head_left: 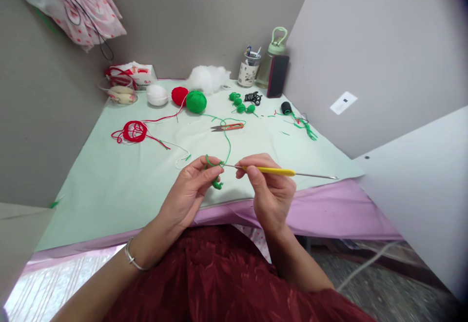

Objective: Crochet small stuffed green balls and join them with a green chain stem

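Between the thumb and fingers of my left hand [193,180] is a small piece of green crochet work [217,184], its lower end hanging below the fingertips. My right hand [272,190] grips a crochet hook [274,170] with a yellow handle and metal ends. The hook's left tip meets the green work at my left fingertips; whether it is inside a loop I cannot tell. A green yarn strand [229,146] runs from the work up the table toward the green yarn ball [196,101]. Orange-handled thread snips [227,127] lie beyond my hands.
Red [180,96] and white yarn balls [157,95] stand at the back left, near a tangle of red yarn [134,131]. White stuffing [208,79], a pen holder [249,70], a bottle [266,68] and a phone [278,76] line the back. Small green crocheted pieces [241,108] lie right of centre.
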The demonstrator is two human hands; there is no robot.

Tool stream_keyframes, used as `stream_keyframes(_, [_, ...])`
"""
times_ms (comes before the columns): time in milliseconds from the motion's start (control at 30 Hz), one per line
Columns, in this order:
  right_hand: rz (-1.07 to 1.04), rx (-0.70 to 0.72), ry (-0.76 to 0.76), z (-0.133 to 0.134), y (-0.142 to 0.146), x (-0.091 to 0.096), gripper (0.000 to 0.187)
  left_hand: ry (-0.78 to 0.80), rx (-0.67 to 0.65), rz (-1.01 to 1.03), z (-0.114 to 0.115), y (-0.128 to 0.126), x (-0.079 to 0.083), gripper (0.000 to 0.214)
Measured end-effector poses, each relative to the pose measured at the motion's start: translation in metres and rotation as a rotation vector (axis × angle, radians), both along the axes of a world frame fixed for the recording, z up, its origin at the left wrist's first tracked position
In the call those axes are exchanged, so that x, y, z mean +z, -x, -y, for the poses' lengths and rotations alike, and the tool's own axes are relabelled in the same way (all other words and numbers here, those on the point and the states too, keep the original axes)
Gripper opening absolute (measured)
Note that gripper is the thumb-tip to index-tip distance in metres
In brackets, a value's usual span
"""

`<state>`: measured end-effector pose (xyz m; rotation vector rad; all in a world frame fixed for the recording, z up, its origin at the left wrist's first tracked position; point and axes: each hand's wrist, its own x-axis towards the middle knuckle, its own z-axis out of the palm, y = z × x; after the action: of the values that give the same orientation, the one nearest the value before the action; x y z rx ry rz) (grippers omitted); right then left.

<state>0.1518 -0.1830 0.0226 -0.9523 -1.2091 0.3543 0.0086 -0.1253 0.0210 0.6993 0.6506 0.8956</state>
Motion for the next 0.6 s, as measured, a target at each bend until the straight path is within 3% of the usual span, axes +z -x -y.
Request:
stream_keyframes(467, [0.12, -0.034, -0.035, 0.0001, -0.0001, -0.0055, 0.02, -0.081, 0.011, -0.034, 0.0011, -0.0008, 0.0, 0.018])
stream_keyframes(600, [0.085, -0.01, -0.03, -0.0022, 0.0021, -0.0075, 0.02, -0.082, -0.038, -0.063, 0.0017, 0.0006, 0.0036, 0.038])
